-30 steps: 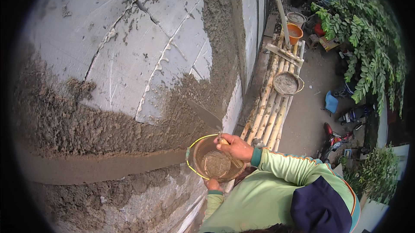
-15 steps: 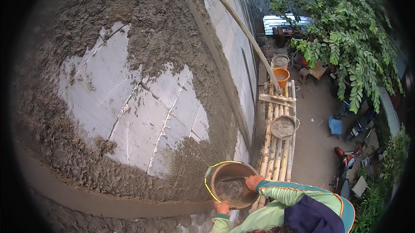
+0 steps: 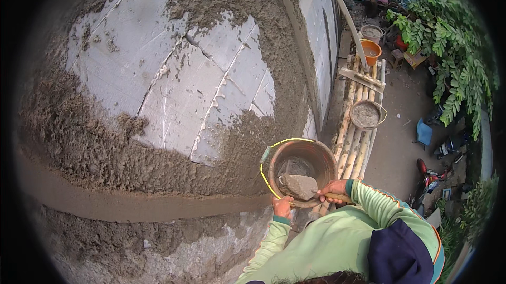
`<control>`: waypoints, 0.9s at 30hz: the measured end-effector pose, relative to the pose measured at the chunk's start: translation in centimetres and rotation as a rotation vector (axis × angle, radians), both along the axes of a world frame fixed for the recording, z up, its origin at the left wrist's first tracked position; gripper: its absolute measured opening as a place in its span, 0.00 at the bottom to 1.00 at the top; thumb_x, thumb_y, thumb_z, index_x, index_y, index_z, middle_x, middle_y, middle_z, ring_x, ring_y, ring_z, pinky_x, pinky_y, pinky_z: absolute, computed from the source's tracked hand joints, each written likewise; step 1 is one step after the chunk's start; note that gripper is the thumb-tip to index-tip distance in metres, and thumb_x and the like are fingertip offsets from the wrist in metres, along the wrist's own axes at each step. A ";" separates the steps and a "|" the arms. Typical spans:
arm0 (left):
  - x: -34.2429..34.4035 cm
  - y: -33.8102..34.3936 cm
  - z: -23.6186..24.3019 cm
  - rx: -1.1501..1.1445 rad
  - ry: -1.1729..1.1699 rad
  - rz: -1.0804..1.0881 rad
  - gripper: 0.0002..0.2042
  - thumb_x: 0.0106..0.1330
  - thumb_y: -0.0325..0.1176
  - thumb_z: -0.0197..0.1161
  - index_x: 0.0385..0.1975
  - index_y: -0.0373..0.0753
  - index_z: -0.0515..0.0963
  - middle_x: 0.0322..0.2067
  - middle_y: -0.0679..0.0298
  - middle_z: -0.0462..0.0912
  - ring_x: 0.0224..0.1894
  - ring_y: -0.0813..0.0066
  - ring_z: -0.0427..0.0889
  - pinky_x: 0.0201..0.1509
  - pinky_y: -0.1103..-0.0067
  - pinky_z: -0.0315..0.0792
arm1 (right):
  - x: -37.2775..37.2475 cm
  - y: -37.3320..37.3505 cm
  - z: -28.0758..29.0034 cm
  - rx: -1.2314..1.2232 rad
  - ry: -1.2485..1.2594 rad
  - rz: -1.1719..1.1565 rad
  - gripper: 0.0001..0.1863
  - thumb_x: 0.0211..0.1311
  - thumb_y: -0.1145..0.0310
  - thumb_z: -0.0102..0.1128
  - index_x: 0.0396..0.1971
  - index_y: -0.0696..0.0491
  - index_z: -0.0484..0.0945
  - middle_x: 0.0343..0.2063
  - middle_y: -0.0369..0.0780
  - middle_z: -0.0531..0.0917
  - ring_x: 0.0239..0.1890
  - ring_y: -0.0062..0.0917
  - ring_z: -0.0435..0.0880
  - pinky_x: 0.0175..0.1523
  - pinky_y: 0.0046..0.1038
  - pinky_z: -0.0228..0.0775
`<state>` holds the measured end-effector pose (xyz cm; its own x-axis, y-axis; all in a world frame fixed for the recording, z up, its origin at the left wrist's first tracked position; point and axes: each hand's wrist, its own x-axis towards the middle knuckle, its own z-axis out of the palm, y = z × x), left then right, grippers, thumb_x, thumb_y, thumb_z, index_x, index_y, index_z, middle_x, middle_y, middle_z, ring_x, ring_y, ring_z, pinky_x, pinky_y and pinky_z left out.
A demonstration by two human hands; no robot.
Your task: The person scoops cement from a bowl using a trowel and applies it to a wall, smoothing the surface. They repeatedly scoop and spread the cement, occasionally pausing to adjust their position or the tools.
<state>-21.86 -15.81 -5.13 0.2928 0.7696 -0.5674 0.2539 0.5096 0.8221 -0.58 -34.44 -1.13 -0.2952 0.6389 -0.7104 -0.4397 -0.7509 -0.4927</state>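
Note:
My left hand [image 3: 283,206] is closed on the near rim of a brown bucket [image 3: 328,156], which has a yellow-and-black handle lying along its left side. Wet grey mortar [image 3: 298,166] lies in the bottom of the bucket. In my right hand [image 3: 333,191] is the wooden handle of a trowel [image 3: 308,191]. A heap of mortar sits on the blade, which is over the near part of the bucket's mouth. To the left rises a block wall [image 3: 190,99], partly coated with rough mortar around a bare pale patch.
A bamboo scaffold platform [image 3: 345,149] runs away at right, bearing a mortar bucket [image 3: 366,114]. Beyond are an orange bucket [image 3: 370,52], a grey bucket [image 3: 372,33] and a leaning wooden pole [image 3: 342,7]. Below are a blue chair [image 3: 424,132] and a red motorbike [image 3: 428,176]; leafy branches [image 3: 443,36] hang at right.
My right hand has drawn the trowel back toward me, its blade raised with mortar on it. My left hand still grips the rim. The whole view has shifted.

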 end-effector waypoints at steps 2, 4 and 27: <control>0.1 -1.1 0.2 -0.074 -0.080 0.010 0.22 0.46 0.19 0.66 0.43 0.34 0.69 0.34 0.61 0.74 0.33 0.67 0.76 0.40 0.72 0.74 | -1.0 0.6 1.5 0.002 -0.055 -0.092 0.17 0.72 0.54 0.56 0.34 0.54 0.77 0.18 0.32 0.74 0.14 0.15 0.70 0.15 0.20 0.62; 0.0 -1.5 1.0 -0.142 -0.064 0.074 0.20 0.48 0.20 0.66 0.42 0.34 0.71 0.35 0.60 0.76 0.36 0.66 0.77 0.41 0.72 0.74 | -1.7 0.4 0.9 0.091 0.146 -0.282 0.13 0.70 0.59 0.57 0.37 0.54 0.76 0.20 0.33 0.74 0.16 0.17 0.71 0.18 0.22 0.64; -14.2 -2.4 -4.6 -0.258 0.005 0.272 0.30 0.51 0.16 0.58 0.58 0.38 0.69 0.47 0.56 0.80 0.40 0.61 0.82 0.39 0.68 0.80 | -6.4 19.6 19.0 0.736 -0.042 -0.956 0.16 0.66 0.69 0.61 0.51 0.53 0.70 0.27 0.31 0.74 0.25 0.16 0.74 0.30 0.23 0.70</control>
<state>-36.09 -18.26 -9.75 0.0938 0.6508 -0.7535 0.0841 0.7489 0.6573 -7.03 -14.79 17.90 0.5330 0.8421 -0.0817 -0.6375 0.3362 -0.6932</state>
